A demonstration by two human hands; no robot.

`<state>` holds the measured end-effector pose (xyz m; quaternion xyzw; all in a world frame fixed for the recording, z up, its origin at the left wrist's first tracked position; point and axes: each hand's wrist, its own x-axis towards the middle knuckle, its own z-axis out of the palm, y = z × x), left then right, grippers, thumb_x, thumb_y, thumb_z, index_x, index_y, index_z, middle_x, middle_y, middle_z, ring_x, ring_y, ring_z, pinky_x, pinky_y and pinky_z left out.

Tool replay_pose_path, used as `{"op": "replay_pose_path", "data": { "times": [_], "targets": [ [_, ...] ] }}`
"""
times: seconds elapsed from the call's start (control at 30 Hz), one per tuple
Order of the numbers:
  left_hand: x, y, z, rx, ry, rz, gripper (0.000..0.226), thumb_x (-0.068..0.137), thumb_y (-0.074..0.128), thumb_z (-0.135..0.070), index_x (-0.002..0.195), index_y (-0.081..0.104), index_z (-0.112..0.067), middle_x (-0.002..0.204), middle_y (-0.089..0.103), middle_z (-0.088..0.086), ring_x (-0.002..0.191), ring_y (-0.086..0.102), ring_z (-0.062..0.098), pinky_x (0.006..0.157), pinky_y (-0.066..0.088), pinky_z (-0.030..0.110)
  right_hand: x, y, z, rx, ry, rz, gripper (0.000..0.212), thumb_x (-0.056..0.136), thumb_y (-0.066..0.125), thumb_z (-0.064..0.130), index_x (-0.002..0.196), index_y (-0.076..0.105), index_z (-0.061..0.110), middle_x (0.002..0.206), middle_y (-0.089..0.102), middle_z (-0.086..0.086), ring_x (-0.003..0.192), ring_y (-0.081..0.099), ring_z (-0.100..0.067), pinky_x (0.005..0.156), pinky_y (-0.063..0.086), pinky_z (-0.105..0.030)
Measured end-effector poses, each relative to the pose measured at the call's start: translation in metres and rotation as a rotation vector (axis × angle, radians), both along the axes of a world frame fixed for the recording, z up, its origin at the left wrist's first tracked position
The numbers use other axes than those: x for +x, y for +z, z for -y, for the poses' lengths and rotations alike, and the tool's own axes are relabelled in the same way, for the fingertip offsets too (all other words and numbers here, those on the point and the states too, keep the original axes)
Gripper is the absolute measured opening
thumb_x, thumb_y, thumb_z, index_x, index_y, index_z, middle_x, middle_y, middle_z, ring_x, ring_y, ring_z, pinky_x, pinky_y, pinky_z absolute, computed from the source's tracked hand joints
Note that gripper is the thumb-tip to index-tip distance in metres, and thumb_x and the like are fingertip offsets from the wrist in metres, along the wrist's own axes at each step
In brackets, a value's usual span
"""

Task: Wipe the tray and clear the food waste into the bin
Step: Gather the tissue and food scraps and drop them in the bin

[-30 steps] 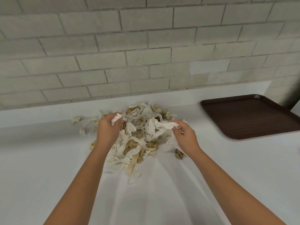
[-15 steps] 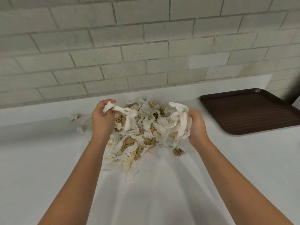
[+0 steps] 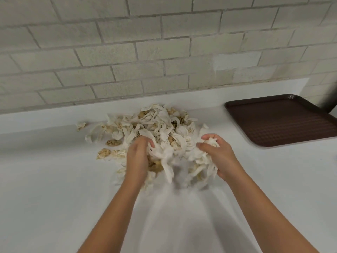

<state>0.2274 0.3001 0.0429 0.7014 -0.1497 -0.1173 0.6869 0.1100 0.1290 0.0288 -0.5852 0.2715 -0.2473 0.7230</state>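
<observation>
A heap of torn white paper strips mixed with tan food scraps (image 3: 160,128) lies on the white counter (image 3: 54,189) near the wall. My left hand (image 3: 137,157) grips the near left part of the heap, fingers curled into the strips. My right hand (image 3: 217,154) grips a bunch of strips at the heap's near right edge. Both bunches are blurred and hang down toward me. The dark brown tray (image 3: 280,121) lies bare at the right, apart from the heap. No bin is in view.
A grey brick wall (image 3: 164,52) rises right behind the counter. A few loose scraps (image 3: 81,126) lie to the left of the heap. A dark object shows at the far right edge behind the tray.
Both hands came down and toward me from the top of the heap, dragging bunches of strips to its near edge. The view tilted so the heap sits farther away.
</observation>
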Motion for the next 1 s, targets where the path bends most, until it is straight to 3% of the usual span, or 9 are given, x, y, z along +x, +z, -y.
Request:
{"op": "replay_pose_path", "data": {
  "times": [0.17,0.27,0.33,0.43,0.57,0.7,0.83,0.93,1.0],
  "targets": [
    [-0.054,-0.07,0.005,0.475,-0.149,0.375,0.047,0.072,0.05,-0.069,0.076,0.051,-0.023,0.072,0.049,-0.011,0.064,0.049,0.005,0.056,0.039,0.022,-0.016,-0.073,-0.017,-0.692,0.023,-0.237,0.025,0.083,0.067,0.009,0.095,0.068,0.031,0.104,0.058,0.005,0.099,0.056,-0.004,0.083,0.039,-0.007],
    [-0.065,-0.102,0.006,0.848,-0.326,0.608,0.07,0.06,0.05,-0.082,0.105,0.052,-0.028,0.095,0.046,-0.008,0.082,0.054,0.01,0.062,0.045,0.025,-0.031,-0.11,-0.022,-1.116,0.128,-0.324,0.026,0.085,0.057,0.017,0.105,0.069,0.028,0.119,0.058,0.002,0.112,0.045,-0.009,0.095,0.039,-0.024],
    [-0.064,-0.111,0.005,0.85,-0.366,0.673,0.07,0.063,0.053,-0.078,0.112,0.054,-0.028,0.096,0.046,-0.005,0.084,0.055,0.013,0.062,0.047,0.026,-0.042,-0.117,-0.023,-1.195,0.186,-0.354,0.03,0.086,0.049,0.027,0.111,0.067,0.028,0.128,0.057,0.001,0.12,0.044,-0.012,0.098,0.041,-0.035],
    [-0.063,-0.123,0.0,0.784,-0.308,0.874,0.05,0.069,0.057,-0.064,0.099,0.063,-0.025,0.094,0.05,-0.002,0.085,0.054,0.018,0.069,0.044,0.029,-0.052,-0.115,-0.024,-1.254,0.291,-0.35,0.036,0.092,0.048,0.047,0.117,0.066,0.027,0.133,0.055,0.003,0.124,0.047,-0.014,0.103,0.038,-0.033],
    [-0.059,-0.136,-0.005,0.696,-0.363,0.999,0.044,0.079,0.052,-0.063,0.088,0.065,-0.021,0.122,0.058,0.005,0.112,0.05,0.024,0.092,0.04,0.035,-0.055,-0.115,-0.024,-1.374,0.257,-0.347,0.044,0.091,0.041,0.058,0.1,0.068,0.025,0.107,0.064,0.008,0.099,0.056,-0.01,0.088,0.045,-0.024],
    [-0.052,-0.137,-0.005,0.64,-0.473,0.995,0.043,0.079,0.052,-0.065,0.079,0.06,-0.023,0.095,0.063,-0.007,0.089,0.059,0.014,0.077,0.042,0.022,-0.062,-0.115,-0.026,-1.342,0.174,-0.375,0.029,0.087,0.052,0.049,0.089,0.064,0.023,0.087,0.062,0.009,0.079,0.048,-0.008,0.072,0.039,-0.017],
    [-0.056,-0.132,0.004,0.538,-0.521,1.006,0.025,0.08,0.06,-0.045,0.074,0.057,-0.021,0.073,0.054,-0.01,0.065,0.049,0.01,0.057,0.039,0.021,-0.079,-0.11,-0.028,-1.168,0.067,-0.388,0.034,0.082,0.057,0.055,0.089,0.066,0.023,0.084,0.061,0.009,0.072,0.058,-0.008,0.062,0.044,-0.015],
    [-0.077,-0.119,0.017,0.468,-0.525,0.659,0.014,0.08,0.069,-0.03,0.092,0.062,-0.024,0.085,0.06,-0.014,0.076,0.056,0.006,0.064,0.046,0.021,-0.107,-0.1,-0.029,-0.865,-0.071,-0.35,0.027,0.077,0.068,0.049,0.091,0.066,0.026,0.089,0.063,0.014,0.08,0.059,-0.002,0.069,0.045,-0.014],
    [-0.1,-0.105,0.031,0.422,-0.56,0.345,0.036,0.08,0.073,-0.027,0.113,0.06,-0.029,0.103,0.061,-0.019,0.093,0.059,0.001,0.077,0.047,0.012,-0.131,-0.095,-0.025,-0.678,-0.183,-0.323,0.018,0.077,0.076,0.033,0.093,0.068,0.029,0.092,0.066,0.019,0.087,0.06,0.0,0.074,0.044,-0.011]
  ]
}}
